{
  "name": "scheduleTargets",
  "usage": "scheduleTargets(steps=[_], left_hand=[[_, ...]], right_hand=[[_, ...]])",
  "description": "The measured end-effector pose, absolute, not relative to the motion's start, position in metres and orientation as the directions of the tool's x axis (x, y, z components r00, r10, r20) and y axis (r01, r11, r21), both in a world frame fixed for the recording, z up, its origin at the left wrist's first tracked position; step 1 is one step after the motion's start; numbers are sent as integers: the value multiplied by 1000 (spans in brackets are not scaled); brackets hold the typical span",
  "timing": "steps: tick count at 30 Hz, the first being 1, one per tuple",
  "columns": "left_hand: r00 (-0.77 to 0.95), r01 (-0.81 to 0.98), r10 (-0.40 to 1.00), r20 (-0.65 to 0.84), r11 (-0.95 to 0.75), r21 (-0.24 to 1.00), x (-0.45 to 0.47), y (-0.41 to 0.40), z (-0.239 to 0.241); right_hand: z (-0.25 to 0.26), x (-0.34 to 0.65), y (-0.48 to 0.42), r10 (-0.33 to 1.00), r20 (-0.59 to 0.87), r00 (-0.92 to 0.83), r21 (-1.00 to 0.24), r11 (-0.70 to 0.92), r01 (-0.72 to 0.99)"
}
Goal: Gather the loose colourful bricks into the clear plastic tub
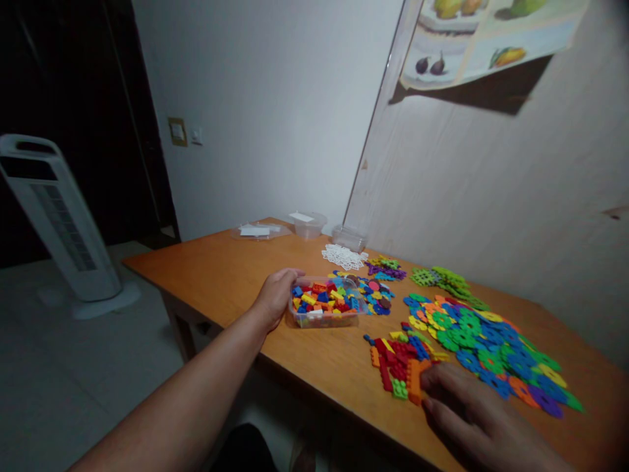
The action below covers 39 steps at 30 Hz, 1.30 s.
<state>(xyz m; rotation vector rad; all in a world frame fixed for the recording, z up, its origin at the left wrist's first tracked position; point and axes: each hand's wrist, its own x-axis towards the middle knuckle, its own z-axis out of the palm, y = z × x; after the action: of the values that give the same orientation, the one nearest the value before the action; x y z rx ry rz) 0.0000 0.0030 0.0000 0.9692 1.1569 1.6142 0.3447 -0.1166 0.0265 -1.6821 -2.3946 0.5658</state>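
Clasped plastic box (327,320) with left hand (276,298).
Curled right hand (464,396) at orange toy brick (414,381); couldn't tell if pinching.

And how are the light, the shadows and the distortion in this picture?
Head view: dim light, nearly black behind the tower fan, whose lean may be camera tilt or lens distortion; the poster throws a dark shadow; the right hand looks duller than the left hand.

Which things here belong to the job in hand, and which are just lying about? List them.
Likely in use: clear plastic box, gripped by the left hand; small toy bricks inside it; loose toy bricks, by the right hand.
Seemingly lying about: notched plastic discs; white openwork pieces; round plastic tub; tower fan; fruit poster.
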Motion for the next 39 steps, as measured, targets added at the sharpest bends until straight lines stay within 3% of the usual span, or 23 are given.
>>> scheduleTargets(steps=[8,20,27,39], left_hand=[[-288,-215,953,94,-160,963,1,1,2],[-287,-214,954,87,-153,965,0,2,2],[-282,-219,955,94,-160,963,0,3,1],[-303,-193,947,112,-176,965,-1,3,2]], right_hand=[[22,341,-112,962,10,-275,-350,260,900],[7,346,-109,975,23,-220,-378,213,901],[3,333,-104,992,57,-116,-292,128,948],[4,397,-123,985,160,60,-432,15,902]])
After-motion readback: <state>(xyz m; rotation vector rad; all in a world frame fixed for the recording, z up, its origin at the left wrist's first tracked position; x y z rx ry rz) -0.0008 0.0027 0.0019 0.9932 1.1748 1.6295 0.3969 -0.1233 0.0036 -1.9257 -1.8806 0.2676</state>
